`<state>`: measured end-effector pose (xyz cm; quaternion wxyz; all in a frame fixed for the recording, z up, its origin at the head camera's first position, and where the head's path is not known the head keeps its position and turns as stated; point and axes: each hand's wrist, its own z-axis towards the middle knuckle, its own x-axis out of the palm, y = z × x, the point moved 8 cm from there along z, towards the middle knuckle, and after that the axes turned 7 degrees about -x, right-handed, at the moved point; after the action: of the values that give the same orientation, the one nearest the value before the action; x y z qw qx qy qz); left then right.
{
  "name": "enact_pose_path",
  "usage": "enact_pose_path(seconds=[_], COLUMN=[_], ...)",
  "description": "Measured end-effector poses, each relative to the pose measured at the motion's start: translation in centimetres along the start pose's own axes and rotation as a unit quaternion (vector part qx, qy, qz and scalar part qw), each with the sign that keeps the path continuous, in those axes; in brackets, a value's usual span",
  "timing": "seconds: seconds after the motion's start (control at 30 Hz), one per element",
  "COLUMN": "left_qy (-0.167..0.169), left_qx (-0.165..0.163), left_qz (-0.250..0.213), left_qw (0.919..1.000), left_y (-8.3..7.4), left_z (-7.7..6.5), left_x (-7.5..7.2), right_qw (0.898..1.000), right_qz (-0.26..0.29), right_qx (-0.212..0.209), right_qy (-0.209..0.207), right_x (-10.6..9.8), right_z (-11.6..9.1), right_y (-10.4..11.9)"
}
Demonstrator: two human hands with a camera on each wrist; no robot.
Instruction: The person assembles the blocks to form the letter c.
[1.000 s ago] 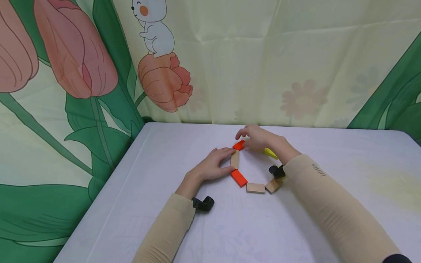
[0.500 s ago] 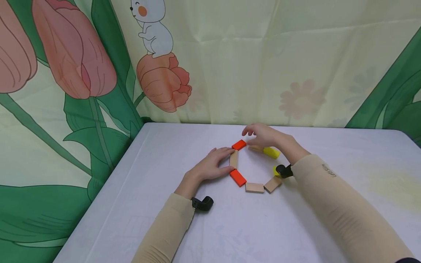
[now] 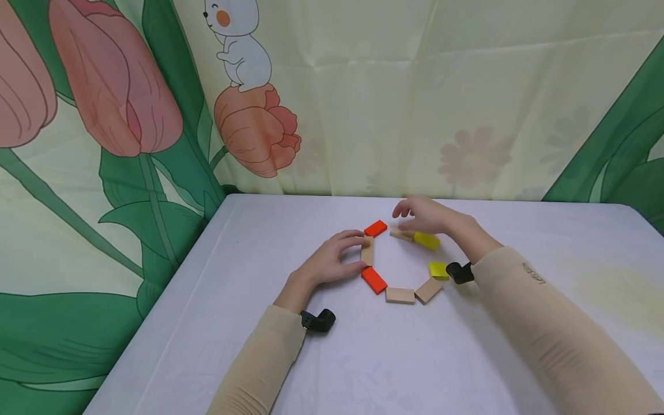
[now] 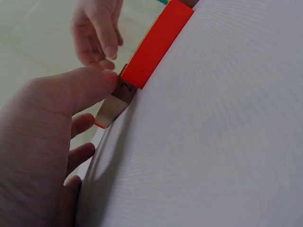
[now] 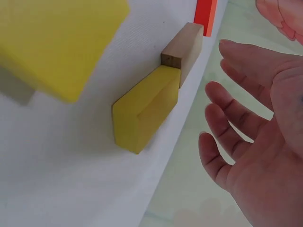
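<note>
My left hand [image 3: 332, 259] spans a plain wooden block [image 3: 367, 253] lying at the left of a ring of blocks, its thumb at the near end and its fingers curled at the far end. In the left wrist view, that block [image 4: 113, 105] bears a dark "2" and meets a red block [image 4: 154, 47]. My right hand [image 3: 427, 216] hovers behind the ring, fingers loosely bent and holding nothing. Below it lie a wooden block [image 3: 402, 233] and a yellow block [image 3: 427, 241], touching end to end. In the right wrist view, the right fingers [image 5: 232, 113] are apart from both blocks.
A far red block [image 3: 376, 228] lies with a gap to its right. Round the near side run another red block [image 3: 374, 280], two wooden blocks [image 3: 400, 295] and a second yellow block [image 3: 438, 271]. A printed curtain [image 3: 394, 115] hangs behind the white table [image 3: 519, 230].
My right hand has moved right, away from the far red block, uncovering the wooden and yellow blocks. The left hand stays at its block, its fingers slightly more bent.
</note>
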<state>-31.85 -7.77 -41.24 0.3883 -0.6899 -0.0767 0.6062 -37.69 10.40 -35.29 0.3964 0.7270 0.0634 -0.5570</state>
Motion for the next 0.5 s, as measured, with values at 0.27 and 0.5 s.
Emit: enact_pose_path(seconds=[0.27,0.5], left_qy=[-0.001,0.001], left_qx=[-0.001,0.0], left_qz=[-0.005,-0.002], left_qw=[1.0,1.0], left_y=[0.2,0.0], left_z=[0.0,0.0], left_x=[-0.1,0.0], right_qw=[0.999,0.999], right_qz=[-0.012,-0.016], right_qx=[0.021,0.027], right_qy=[0.029,0.033], right_x=[0.6,1.2], right_z=[-0.5,-0.8], right_y=[-1.0,-1.5])
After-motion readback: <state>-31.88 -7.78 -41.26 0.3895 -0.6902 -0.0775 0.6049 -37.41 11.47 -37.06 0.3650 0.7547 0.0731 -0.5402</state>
